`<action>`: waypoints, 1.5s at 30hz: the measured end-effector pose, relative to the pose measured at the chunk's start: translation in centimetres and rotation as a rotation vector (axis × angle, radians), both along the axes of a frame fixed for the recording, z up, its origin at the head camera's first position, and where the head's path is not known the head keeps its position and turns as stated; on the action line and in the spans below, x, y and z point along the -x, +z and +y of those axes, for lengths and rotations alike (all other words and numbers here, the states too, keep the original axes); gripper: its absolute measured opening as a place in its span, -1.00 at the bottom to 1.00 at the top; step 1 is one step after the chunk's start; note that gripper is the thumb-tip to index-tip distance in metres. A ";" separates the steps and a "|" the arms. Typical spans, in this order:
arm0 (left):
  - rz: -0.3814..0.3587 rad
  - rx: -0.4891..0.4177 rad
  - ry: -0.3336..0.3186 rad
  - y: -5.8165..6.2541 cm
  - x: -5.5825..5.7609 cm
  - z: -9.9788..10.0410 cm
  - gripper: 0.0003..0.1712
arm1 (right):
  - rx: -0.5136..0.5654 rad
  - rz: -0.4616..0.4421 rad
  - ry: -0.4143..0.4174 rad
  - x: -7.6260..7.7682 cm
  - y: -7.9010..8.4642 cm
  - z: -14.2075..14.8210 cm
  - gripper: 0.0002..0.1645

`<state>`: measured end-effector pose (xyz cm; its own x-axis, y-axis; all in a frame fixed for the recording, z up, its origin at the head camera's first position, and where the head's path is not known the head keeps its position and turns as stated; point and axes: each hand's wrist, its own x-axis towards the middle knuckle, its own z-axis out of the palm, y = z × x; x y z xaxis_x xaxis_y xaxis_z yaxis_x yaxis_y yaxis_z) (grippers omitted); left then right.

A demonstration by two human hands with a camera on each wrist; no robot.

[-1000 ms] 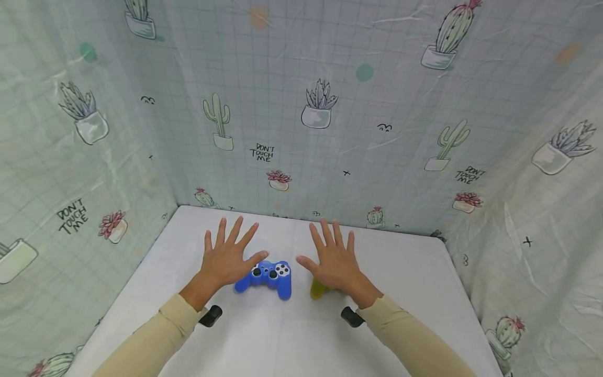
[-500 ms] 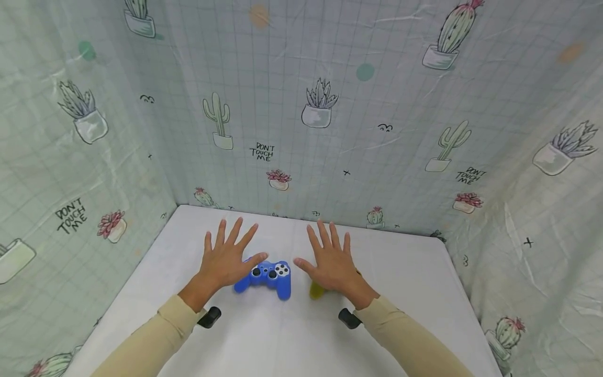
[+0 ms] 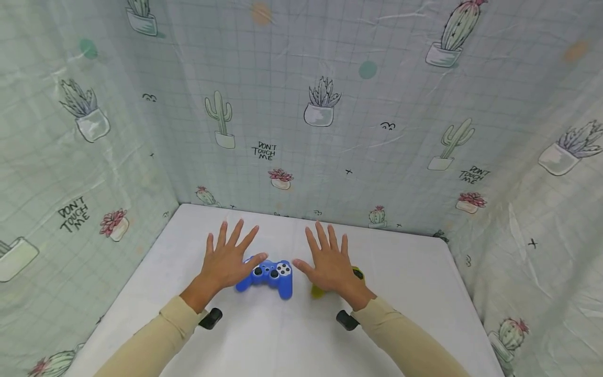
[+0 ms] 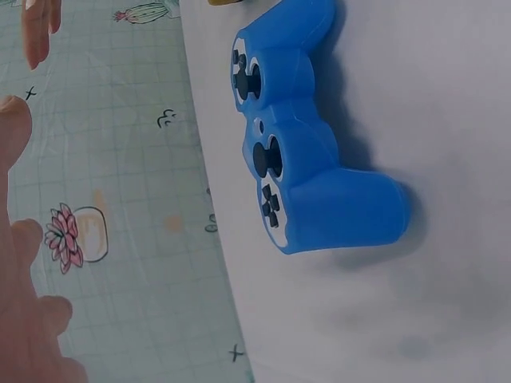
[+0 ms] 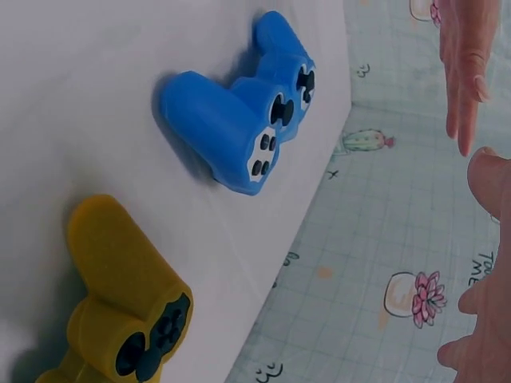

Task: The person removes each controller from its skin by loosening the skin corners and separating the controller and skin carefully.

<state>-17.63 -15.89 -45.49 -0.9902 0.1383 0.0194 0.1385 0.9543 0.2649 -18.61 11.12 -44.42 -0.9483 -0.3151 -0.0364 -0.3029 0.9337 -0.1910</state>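
Note:
My left hand (image 3: 226, 264) is held above the table with its fingers spread and straight, palm down. Its thumb overlaps the left part of a blue game controller (image 3: 275, 279) in the head view. The left wrist view shows that blue controller (image 4: 303, 152) lying on the white surface, apart from the hand. My right hand (image 3: 331, 267) hovers likewise, fingers spread, over a yellow game controller (image 3: 359, 273) that it mostly hides. In the right wrist view the yellow controller (image 5: 128, 295), with dark buttons, lies on the table below the hand. Neither hand holds anything.
Both controllers rest on a white table (image 3: 282, 340). A cactus-printed curtain (image 3: 301, 173) encloses the back and both sides. Black wrist devices (image 3: 347, 320) sit under both cuffs.
My right hand has drifted slightly left, uncovering a bit of the yellow controller's right side. The left hand has hardly moved; both controllers lie where they were.

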 end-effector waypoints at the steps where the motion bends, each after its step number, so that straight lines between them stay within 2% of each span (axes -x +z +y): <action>1: 0.000 0.002 0.000 -0.1 0.0 0.0 -0.01 | 0.001 0.001 0.000 0.0 0.0 0.0 0.11; 21: -0.013 0.028 0.006 -1.2 -0.1 -0.1 0.01 | -0.015 0.008 0.014 -0.2 -1.4 -1.0 0.09; 28: -0.019 0.018 0.003 -1.8 -0.2 -0.3 0.00 | -0.017 0.019 0.022 -0.3 -1.9 -1.1 0.11; 36: -0.022 0.011 0.003 -1.8 -0.6 -0.5 -0.02 | -0.018 0.030 0.043 -0.4 -2.3 -1.5 0.11; 45: -0.021 -0.003 -0.010 -2.6 -0.5 -0.7 -0.03 | -0.013 0.035 0.060 -0.4 -2.6 -1.4 0.08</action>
